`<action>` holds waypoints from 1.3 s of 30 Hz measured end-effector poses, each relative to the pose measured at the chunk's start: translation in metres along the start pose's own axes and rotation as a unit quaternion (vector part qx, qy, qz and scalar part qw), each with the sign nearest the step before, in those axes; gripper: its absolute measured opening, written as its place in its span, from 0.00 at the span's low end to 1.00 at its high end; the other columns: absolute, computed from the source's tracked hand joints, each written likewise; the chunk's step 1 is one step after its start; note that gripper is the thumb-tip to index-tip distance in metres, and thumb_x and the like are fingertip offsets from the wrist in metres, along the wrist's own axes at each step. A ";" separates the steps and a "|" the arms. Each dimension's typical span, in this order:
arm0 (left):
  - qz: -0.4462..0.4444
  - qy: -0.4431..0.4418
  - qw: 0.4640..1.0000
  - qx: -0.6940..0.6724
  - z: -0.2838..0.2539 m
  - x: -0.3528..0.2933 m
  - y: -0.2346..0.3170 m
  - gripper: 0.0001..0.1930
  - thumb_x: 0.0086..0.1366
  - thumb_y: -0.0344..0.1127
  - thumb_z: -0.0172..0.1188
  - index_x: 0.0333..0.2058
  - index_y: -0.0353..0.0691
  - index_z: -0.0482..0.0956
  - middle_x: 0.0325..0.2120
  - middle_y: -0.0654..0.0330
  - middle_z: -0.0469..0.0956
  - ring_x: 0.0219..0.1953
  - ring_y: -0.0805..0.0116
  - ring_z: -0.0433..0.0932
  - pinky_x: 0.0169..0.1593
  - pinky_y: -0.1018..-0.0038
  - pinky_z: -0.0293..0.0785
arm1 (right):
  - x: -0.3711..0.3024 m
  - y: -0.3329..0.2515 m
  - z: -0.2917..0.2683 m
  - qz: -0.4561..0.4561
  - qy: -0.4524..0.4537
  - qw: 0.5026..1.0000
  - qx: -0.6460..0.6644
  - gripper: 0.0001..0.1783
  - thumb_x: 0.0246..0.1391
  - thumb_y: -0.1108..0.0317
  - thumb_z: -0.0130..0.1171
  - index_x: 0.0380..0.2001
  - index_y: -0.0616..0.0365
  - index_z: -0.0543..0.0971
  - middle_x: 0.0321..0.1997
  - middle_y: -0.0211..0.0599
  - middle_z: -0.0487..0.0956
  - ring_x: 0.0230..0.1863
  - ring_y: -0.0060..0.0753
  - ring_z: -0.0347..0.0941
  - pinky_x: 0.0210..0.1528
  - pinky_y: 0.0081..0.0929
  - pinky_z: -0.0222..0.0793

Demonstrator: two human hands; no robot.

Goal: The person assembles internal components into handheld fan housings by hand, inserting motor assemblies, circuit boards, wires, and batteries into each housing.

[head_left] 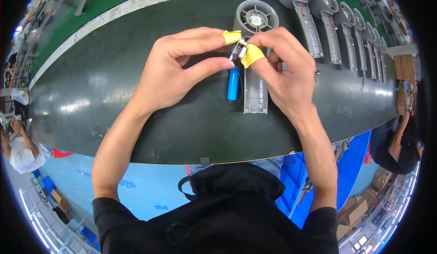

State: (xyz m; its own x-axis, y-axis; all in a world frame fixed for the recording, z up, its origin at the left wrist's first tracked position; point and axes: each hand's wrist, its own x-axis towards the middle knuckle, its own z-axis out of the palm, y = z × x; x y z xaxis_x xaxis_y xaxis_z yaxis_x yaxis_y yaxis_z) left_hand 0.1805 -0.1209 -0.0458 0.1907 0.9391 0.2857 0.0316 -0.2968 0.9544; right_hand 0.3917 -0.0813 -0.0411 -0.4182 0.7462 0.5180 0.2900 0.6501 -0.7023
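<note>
Between hands (175,69) (291,76): circuit board (236,50) (blue cylinder (233,84) beside).

The head view looks steeply down from the person's own head through a wide fisheye lens, facing forward over a dark green, glossy table (82,124) whose straight edges bow toward the rim. The bare left hand (170,69) and the bare right hand (289,74) lie at close range, just above the middle, while the black cloth shirt (218,224) fills the bottom and the surroundings shrink and tilt at both sides.
</note>
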 end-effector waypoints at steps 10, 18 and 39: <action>0.120 -0.067 0.949 0.283 -0.005 0.005 0.014 0.16 0.58 0.21 0.64 0.47 0.34 0.81 0.47 0.51 0.80 0.44 0.61 0.80 0.47 0.71 0.76 | 0.001 0.001 0.000 0.001 -0.016 1.000 -0.011 0.11 0.43 0.80 0.63 0.35 0.63 0.79 0.31 0.29 0.76 0.19 0.12 0.61 0.21 0.16 0.54; 0.103 -0.057 0.969 0.216 -0.001 0.005 0.010 0.14 0.58 0.21 0.63 0.44 0.32 0.81 0.45 0.52 0.80 0.41 0.59 0.80 0.43 0.72 0.76 | 0.002 0.001 -0.005 0.017 -0.027 0.999 0.016 0.10 0.42 0.81 0.63 0.33 0.64 0.79 0.31 0.30 0.77 0.19 0.13 0.63 0.21 0.14 0.57; 0.092 -0.032 0.981 0.170 0.002 0.003 0.008 0.12 0.60 0.21 0.61 0.44 0.29 0.80 0.41 0.51 0.80 0.36 0.59 0.79 0.41 0.72 0.75 | 0.000 0.002 0.001 -0.053 0.008 0.998 -0.018 0.13 0.40 0.85 0.63 0.33 0.66 0.78 0.32 0.34 0.77 0.25 0.19 0.68 0.26 0.17 0.65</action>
State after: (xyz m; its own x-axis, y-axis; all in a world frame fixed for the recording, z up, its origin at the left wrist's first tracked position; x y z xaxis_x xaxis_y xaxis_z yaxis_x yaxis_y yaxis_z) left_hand 0.1832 -0.1210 -0.0375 0.2840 0.8553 0.4334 0.3143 -0.5101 0.8006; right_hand 0.3913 -0.0801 -0.0426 -0.4336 0.6753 0.5966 0.2756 0.7297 -0.6257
